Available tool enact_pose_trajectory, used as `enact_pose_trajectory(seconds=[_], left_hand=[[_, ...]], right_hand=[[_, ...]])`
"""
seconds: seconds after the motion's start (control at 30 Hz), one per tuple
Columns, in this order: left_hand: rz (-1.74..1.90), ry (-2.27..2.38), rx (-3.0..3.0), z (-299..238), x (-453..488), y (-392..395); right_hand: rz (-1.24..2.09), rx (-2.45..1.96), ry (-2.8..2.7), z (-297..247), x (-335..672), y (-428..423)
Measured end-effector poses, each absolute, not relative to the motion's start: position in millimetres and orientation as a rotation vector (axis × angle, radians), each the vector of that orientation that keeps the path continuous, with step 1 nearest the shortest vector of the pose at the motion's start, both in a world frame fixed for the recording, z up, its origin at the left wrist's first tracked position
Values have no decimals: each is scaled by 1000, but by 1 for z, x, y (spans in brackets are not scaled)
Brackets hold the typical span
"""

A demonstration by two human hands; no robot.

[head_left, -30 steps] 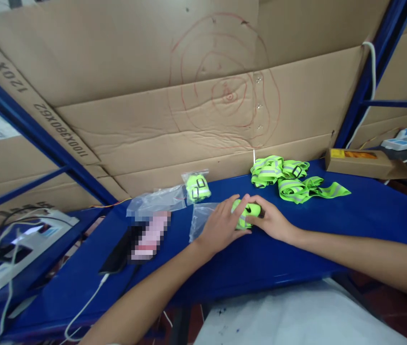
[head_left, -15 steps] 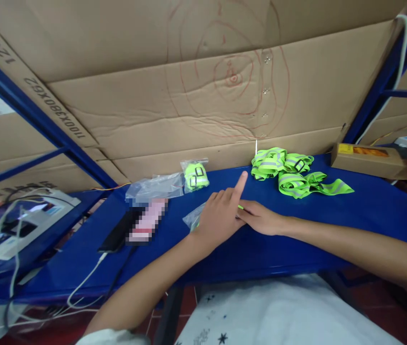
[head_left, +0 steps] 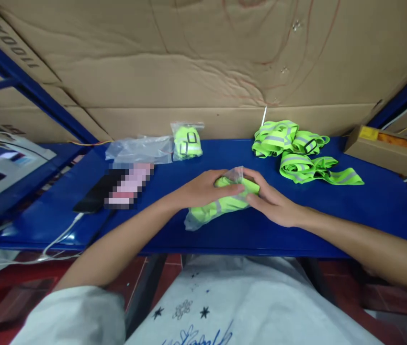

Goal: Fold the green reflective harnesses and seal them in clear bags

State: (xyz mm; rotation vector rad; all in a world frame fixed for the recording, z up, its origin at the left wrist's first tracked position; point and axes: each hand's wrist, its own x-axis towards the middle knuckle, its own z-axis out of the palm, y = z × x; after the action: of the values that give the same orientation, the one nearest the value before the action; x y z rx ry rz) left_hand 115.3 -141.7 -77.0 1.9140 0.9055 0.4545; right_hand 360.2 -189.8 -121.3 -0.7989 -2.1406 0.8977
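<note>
Between my hands, low over the front of the blue table, is a clear plastic bag (head_left: 193, 221) with a folded neon-green reflective strap (head_left: 209, 210) in it. My left hand (head_left: 207, 189) grips it from the left, thumb across the top. From the right, my right hand (head_left: 273, 199) closes on the strap's end near the bag's mouth. My fingers hide part of the bag's far side. Farther back on the right lie loose green reflective straps (head_left: 300, 167) with grey stripes and black buckles. A packed bag of green strap (head_left: 188, 142) stands behind my left hand.
Flat empty plastic bags (head_left: 141, 149) lie at the back left of the blue table (head_left: 221, 242). A black phone (head_left: 97, 191) with a white cable and a pixelated pink item (head_left: 130, 187) are at left. A cardboard box (head_left: 390, 151) sits at right. Cardboard (head_left: 189, 81) walls the back.
My left hand has come down from over the right one, its pointing finger now bent round the bag. The bagged strap shows between both hands. The view has tilted downward.
</note>
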Motion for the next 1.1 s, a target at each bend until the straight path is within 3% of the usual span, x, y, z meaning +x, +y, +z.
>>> enact_pose_trajectory(seconds=[0.17,0.43,0.6,0.8,1.0,1.1], left_hand=[[339,683,1210,-97,121,-149],[235,569,1190,-103,116,-150],[444,601,1157,-110,121,-153],[496,685,1380,-121,119,-149],[736,762,1091,-115,133,-164],[767,674,1077,-111,137,-169]], right_hand=[[690,-804,-2322,-128,358,-191],[111,-675,-2342,-117,342,-215],[309,-769,-2152,-108,354,-206],[1019,-699,-2049,-114,351,-197],[751,-849,-1893,-105,367,-186],[816,-950,-1886,-106,388,-178]])
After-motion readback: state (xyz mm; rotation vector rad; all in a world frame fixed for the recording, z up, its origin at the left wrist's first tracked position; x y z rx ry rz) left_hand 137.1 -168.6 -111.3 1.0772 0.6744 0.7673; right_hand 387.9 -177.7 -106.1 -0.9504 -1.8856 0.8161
